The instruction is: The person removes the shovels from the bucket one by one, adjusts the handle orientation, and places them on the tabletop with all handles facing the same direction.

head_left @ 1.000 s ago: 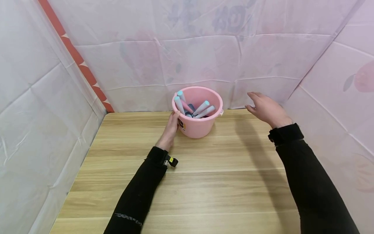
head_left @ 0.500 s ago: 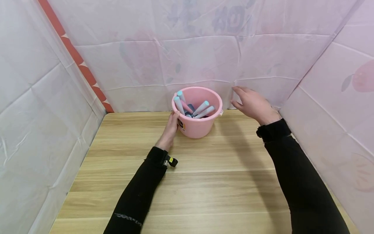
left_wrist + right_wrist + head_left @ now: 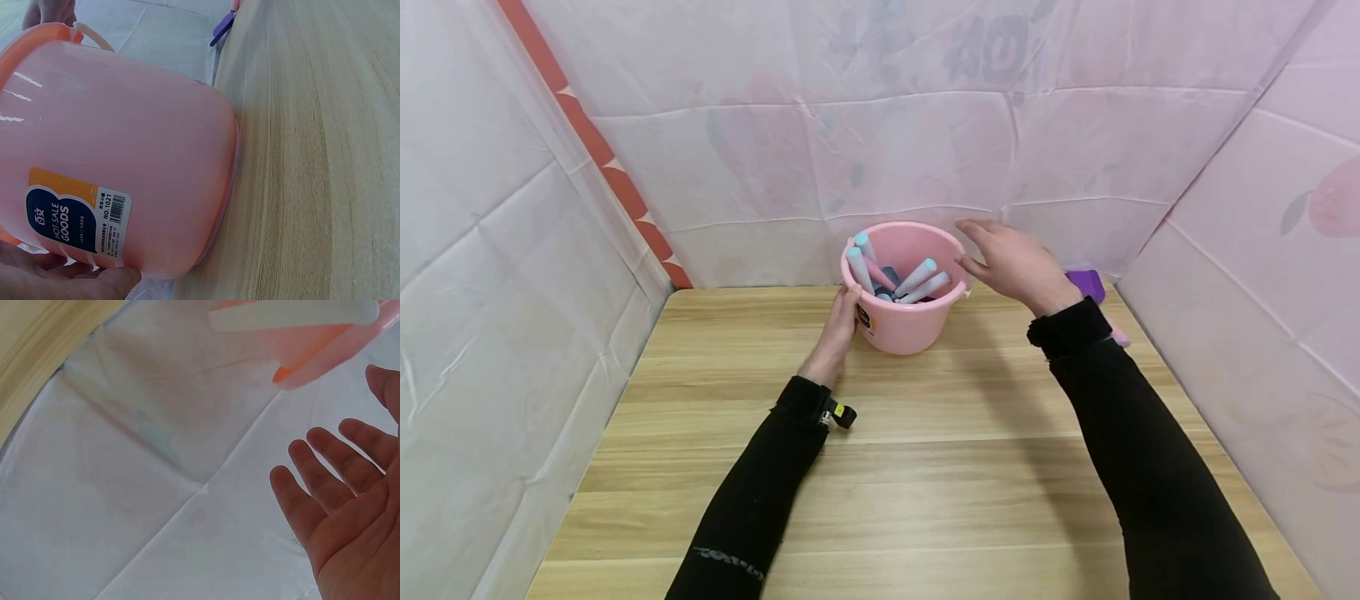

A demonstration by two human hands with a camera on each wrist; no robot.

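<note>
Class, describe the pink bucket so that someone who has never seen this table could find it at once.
Start at the wooden table and look to its far edge, against the pale plastic sheet. There stands the pink bucket, with the left hand on its side and the right hand open by its rim. Its round shape, the sticker on its wall and the blue-tipped sticks inside mark it out.

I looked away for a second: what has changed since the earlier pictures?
The open right hand swung leftward to the round pink plastic bucket, uncovering a purple object behind it. It holds nothing. The left hand stays on the bucket's side; the bucket has not moved.
</note>
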